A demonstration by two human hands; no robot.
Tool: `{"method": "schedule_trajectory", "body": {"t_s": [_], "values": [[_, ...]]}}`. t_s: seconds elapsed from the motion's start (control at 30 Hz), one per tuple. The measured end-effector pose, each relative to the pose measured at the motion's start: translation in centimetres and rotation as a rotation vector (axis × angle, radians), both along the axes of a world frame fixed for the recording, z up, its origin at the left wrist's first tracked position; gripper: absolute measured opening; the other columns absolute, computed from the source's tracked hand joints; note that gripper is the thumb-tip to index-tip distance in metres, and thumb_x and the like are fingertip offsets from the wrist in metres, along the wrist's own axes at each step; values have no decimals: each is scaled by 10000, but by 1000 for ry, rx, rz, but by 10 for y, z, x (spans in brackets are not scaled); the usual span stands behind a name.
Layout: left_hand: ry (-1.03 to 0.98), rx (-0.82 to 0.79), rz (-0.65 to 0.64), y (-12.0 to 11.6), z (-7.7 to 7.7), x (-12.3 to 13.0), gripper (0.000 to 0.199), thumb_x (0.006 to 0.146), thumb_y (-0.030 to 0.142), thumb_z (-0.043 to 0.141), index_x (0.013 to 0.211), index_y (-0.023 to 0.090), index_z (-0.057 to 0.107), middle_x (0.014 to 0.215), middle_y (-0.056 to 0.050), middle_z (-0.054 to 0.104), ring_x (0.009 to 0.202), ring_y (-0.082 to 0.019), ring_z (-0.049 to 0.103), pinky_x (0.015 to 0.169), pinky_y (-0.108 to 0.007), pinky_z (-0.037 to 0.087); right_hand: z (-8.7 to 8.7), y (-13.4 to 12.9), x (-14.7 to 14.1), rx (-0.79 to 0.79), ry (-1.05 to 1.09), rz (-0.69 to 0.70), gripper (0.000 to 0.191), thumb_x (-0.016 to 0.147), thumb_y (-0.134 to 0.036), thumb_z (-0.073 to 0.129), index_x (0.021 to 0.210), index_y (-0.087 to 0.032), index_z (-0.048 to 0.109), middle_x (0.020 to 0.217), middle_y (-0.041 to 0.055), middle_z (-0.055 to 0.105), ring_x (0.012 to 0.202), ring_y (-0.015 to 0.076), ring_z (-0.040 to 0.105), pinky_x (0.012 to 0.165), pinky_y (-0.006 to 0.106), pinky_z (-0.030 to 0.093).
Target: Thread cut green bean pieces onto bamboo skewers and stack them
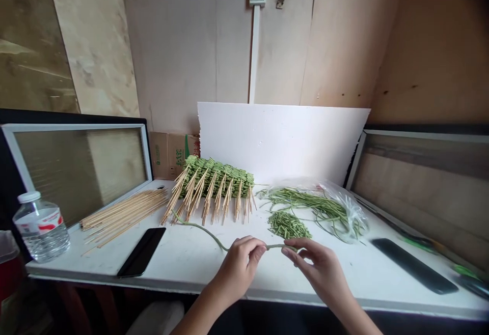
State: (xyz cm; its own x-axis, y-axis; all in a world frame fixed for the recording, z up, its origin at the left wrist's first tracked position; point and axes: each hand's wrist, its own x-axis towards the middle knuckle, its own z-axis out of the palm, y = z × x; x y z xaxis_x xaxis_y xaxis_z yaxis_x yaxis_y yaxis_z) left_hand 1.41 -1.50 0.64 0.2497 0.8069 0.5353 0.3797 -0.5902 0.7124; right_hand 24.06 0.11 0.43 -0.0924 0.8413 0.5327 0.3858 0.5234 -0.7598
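One long green bean [204, 230] runs across the front of the white table, its far end trailing to the left. My left hand [241, 263] is closed around it, thumb against the fingers. A short stretch of the bean spans the gap to my right hand [314, 263], which pinches it near its right end. Just beyond my hands lies a heap of short cut bean pieces [289, 224]. Farther right, a bundle of whole long beans [311, 200] spills from a clear plastic bag [353, 215].
Skewered bean pieces [219, 172] are stacked at the back, sticks facing me. Bare bamboo skewers [126, 213] lie to the left, near a phone [142, 251] and a water bottle [41, 228]. A dark flat object [414, 264] rests at right. A white board [282, 141] stands behind.
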Motion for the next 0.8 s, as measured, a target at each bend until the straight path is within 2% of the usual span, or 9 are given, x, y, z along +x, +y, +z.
{"method": "schedule_trajectory", "body": {"t_s": [0.17,0.23,0.33,0.47,0.6,0.7,0.8], "values": [[-26,-58,-33,-1,-4,2,310,1069,398,480,1091,207,724,1024,-72,743,927,-203,669,798,-283,484,0,-6,-8,262,-160,32,120,956,-344,689,961,-246,758,844,56,736,690,191,643,616,321,562],[-45,-56,-60,-1,-5,4,300,1062,406,503,1112,217,729,1035,-67,745,919,-197,672,789,-276,481,-1,-8,-12,309,-192,66,90,971,-301,671,988,-245,739,833,55,713,712,197,620,617,328,545],[-51,-25,-65,-2,-7,6,292,1050,400,538,1030,207,757,946,-59,737,869,-187,663,772,-272,470,-2,-10,-16,328,-223,110,65,980,-272,659,992,-250,719,835,54,699,754,210,599,629,332,521],[-44,-44,-91,-3,-9,8,216,1015,355,613,989,199,760,902,-50,725,831,-179,650,753,-268,463,-6,-9,-17,292,-198,119,95,994,-251,626,929,-249,695,811,41,680,753,208,569,688,349,491],[-5,-39,-98,-2,-16,11,236,1005,214,586,832,182,744,782,-32,687,735,-153,608,723,-265,450,-12,-7,-18,225,-152,142,172,992,-246,601,842,-236,684,768,36,661,744,207,551,732,361,460],[-27,-17,-138,1,-22,12,251,956,114,580,774,173,742,726,-27,680,697,-143,602,726,-262,461,-18,-5,-19,94,-65,220,212,963,-313,656,776,-223,696,764,44,654,773,210,570,728,345,456],[-109,-75,-195,5,-28,11,244,921,99,584,742,157,740,708,-34,672,659,-137,599,669,-248,474,-25,-2,-21,-83,115,356,270,917,-434,717,772,-207,719,780,47,636,764,202,589,681,319,459]]}}
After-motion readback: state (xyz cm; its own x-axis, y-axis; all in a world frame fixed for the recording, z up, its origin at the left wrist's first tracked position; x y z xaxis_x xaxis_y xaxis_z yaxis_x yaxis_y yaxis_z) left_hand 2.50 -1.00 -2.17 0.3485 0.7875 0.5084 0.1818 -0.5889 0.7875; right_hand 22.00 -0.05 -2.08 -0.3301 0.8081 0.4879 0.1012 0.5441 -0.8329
